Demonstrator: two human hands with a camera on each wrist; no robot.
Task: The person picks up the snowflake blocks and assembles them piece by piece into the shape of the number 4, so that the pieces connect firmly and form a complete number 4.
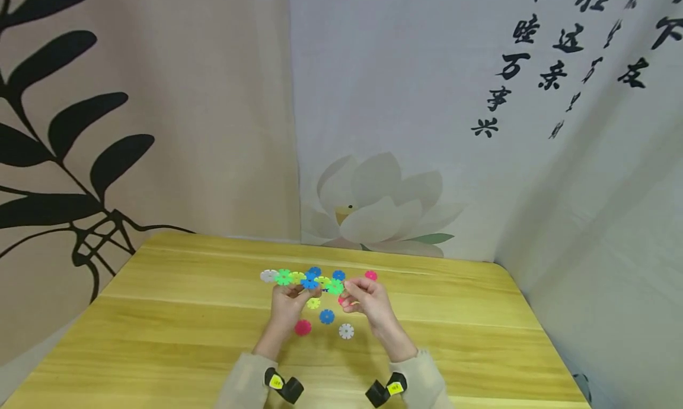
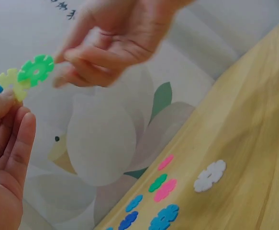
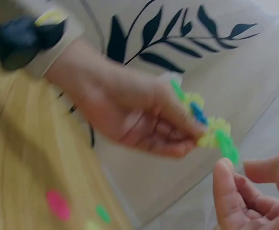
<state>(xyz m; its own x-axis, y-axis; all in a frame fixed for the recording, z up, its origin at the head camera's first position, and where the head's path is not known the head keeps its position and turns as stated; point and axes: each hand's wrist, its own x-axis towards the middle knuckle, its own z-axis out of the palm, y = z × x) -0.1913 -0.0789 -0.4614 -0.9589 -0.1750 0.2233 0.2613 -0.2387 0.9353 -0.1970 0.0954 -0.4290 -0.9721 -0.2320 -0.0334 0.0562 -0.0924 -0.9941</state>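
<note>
From the head camera, a row of flower-shaped discs (image 1: 309, 280) is up in the air over the worktop (image 1: 160, 314). The left hand (image 1: 288, 309) pinches the row near its middle. The right hand (image 1: 369, 302) is by the green end disc (image 1: 334, 287). A white end disc (image 1: 268, 275) looks to be at the other end. Below, a loose yellow disc (image 1: 313, 303), a loose blue disc (image 1: 327, 316), a loose white disc (image 1: 346, 331) and a loose red-pink disc (image 1: 303, 327) lie on the wood.

From the left wrist camera, the green end disc overlaps a yellow disc (image 2: 14, 84), so that bit looks joined. The right hand's fingertips are close to the green edge; I can't tell if they touch it. More loose discs lie on the worktop.

From the right wrist camera, the left hand's thumb and finger hold the row. The right hand's thumb and finger are apart, with nothing between them.

I think a good part is done: about six discs look stuck in a row. The loose ones are not joined on yet.
</note>
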